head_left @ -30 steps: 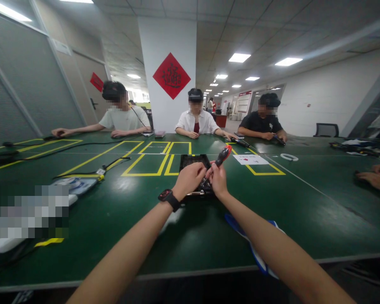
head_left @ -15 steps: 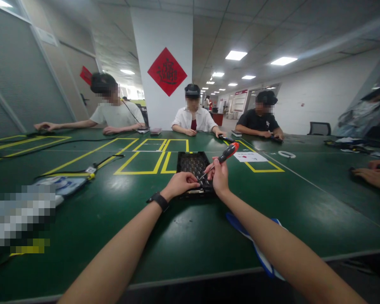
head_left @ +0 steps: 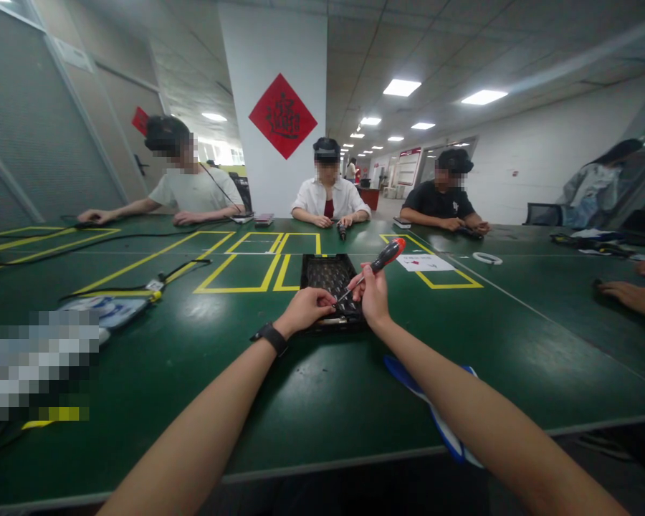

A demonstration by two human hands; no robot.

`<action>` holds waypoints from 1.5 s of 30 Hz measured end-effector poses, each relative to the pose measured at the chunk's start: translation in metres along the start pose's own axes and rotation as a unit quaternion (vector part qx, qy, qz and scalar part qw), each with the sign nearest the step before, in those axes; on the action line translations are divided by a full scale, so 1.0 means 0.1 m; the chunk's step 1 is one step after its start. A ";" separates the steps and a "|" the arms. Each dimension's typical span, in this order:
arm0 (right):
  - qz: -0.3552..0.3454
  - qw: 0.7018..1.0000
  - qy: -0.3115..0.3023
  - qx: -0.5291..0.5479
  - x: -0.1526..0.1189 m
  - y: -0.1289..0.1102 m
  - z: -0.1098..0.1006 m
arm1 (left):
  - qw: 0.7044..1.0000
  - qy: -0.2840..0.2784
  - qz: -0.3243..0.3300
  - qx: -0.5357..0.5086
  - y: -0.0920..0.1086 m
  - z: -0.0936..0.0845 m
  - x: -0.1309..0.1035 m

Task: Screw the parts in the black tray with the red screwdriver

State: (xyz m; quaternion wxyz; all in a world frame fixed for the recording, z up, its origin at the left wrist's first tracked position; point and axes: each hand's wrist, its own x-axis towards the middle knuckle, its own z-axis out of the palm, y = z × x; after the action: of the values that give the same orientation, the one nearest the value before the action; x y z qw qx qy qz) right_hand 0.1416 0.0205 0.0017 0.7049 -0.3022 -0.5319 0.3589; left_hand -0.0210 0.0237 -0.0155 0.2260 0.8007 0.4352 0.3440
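A black open case [head_left: 330, 276] with many small metallic pieces inside lies on the green table [head_left: 301, 401]. In my right hand [head_left: 373, 297] is a screwdriver [head_left: 388, 254] with a black and red handle, tilted so that its shaft runs down left into the case. My left hand [head_left: 306, 309], with a black band on the wrist, is at the case's near left part. Its thumb and fingertips are pinched close to the screwdriver's tip; whatever is between them is too small to make out.
Yellow tape outlines [head_left: 231, 289] mark the table. A white paper [head_left: 427, 264] and a white ring [head_left: 486, 259] lie to the right. A blue-white item [head_left: 446, 423] is under my right forearm. Cables and a bagged item [head_left: 107, 309] lie left. Several people sit around.
The screwdriver and my hands have barely moved. The person opposite has drawn a dark object in from the side to the front. A person at the far right has shifted.
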 end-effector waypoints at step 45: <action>-0.031 0.998 -0.022 -0.057 -0.07 -0.04 0.02 | 0.999 0.029 0.041 -0.007 0.22 -0.07 -0.08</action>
State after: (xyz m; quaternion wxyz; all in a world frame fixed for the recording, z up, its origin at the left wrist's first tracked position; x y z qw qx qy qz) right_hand 0.1394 0.0125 0.0013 0.6854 -0.3176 -0.5761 0.3122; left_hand -0.0171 0.0059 0.0006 0.2047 0.8060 0.4057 0.3794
